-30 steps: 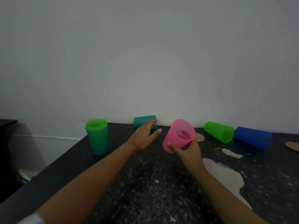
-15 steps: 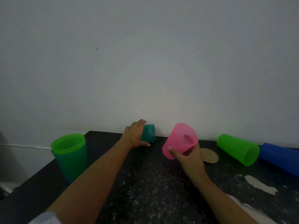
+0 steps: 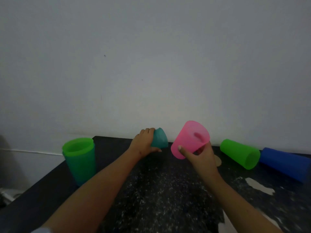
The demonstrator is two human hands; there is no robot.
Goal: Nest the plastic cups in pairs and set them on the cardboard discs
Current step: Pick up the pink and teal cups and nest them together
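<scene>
Dark speckled bench (image 3: pixel 159 195) against a pale wall, with bare chipped patches toward its right edge. One pair done by the look of it: green cup nested in a teal one, green pair (image 3: pixel 79 160), upright near the left edge; whether on a disc, cannot tell, base hidden in the gloom. Blue cup (image 3: pixel 284 163) on its side at the right edge, loose, untouched. Green cup (image 3: pixel 239 153) on its side just beside it, mouth toward the camera, also loose. Pink cup (image 3: pixel 190 139) off the bench near the back edge, tilted, mouth up and away, gripped by the right hand (image 3: pixel 201 157), thumb on the outside and fingers curled over the rim. Teal cup (image 3: pixel 159 137) at the back edge by the wall, tipped, clasped round its narrow end by the left hand (image 3: pixel 143 142), fingers closed on it. Disc (image 3: pixel 218 161) mostly hidden behind the right hand, bare. Judged roughly a third along: pink and teal not yet nested, blue and green left, two pairs yet to seat on discs.
</scene>
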